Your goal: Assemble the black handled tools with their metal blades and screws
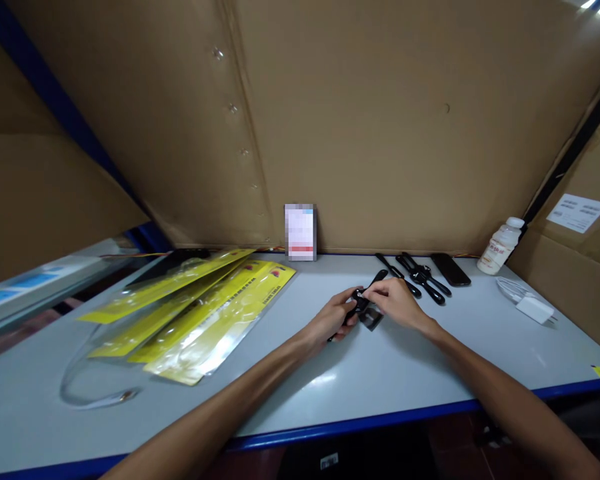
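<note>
My left hand (333,317) is closed round a black spokeshave (364,303), holding it at a slant above the table. One dark handle of the tool sticks up beyond my fingers and the other end shows below them. At its shiny middle, the fingertips of my right hand (393,301) are pinched together; what they hold is too small to make out. Just under the hands lies a small dark, glossy plastic piece or bag (373,319). Behind my right hand, several more black spokeshaves (423,275) lie close together.
Yellow-backed clear packages (220,320) fan across the table's left side, near a white cable (75,400). A lit phone (301,233) leans against the cardboard wall (360,133). At right are a dark phone (451,269), a white bottle (501,248) and a charger (534,309).
</note>
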Demonstrator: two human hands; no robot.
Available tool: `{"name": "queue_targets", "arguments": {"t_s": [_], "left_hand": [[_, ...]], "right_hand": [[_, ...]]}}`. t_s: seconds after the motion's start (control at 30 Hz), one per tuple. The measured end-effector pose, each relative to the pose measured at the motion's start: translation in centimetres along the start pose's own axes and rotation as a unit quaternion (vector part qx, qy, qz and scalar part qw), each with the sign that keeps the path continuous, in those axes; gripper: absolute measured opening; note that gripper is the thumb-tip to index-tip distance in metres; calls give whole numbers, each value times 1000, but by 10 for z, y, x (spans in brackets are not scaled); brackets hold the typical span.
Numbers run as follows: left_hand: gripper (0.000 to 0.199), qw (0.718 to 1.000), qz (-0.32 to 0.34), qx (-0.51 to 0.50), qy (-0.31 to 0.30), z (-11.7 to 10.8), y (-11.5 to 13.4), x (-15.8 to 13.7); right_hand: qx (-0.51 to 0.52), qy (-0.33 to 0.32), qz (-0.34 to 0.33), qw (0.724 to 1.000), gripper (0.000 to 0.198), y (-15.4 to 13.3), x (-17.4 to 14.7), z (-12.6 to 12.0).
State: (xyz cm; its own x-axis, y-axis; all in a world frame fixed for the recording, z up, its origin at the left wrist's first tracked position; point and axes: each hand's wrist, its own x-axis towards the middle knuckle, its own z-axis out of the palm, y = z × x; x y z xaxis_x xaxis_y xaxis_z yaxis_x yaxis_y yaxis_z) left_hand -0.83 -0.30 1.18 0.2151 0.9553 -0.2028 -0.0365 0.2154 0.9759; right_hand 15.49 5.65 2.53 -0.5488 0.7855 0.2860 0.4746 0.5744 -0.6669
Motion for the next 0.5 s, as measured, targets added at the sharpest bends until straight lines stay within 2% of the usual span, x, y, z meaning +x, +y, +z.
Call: {"name": "queue_targets", "arguments": {"t_s": [0.1, 0.2, 0.27, 0.37, 0.5], "left_hand": [[53, 990, 93, 65, 88, 5, -9, 3], [48, 944, 200, 198, 169, 10, -13, 1], [49, 917, 227, 269, 186, 12, -12, -4], [51, 894, 238, 319, 204, 13, -9, -9], [48, 888, 247, 318, 222, 12, -6, -11]], "right_hand": [[-104, 56, -16, 993, 15, -7, -6, 8], [-206, 91, -37, 974, 21, -14, -11, 13], [-237, 95, -53, 965, 24, -18, -13, 13], [-218, 97, -58, 969, 25, -20, -13, 13], [-84, 105, -64, 989, 29, -20, -12, 13]]}}
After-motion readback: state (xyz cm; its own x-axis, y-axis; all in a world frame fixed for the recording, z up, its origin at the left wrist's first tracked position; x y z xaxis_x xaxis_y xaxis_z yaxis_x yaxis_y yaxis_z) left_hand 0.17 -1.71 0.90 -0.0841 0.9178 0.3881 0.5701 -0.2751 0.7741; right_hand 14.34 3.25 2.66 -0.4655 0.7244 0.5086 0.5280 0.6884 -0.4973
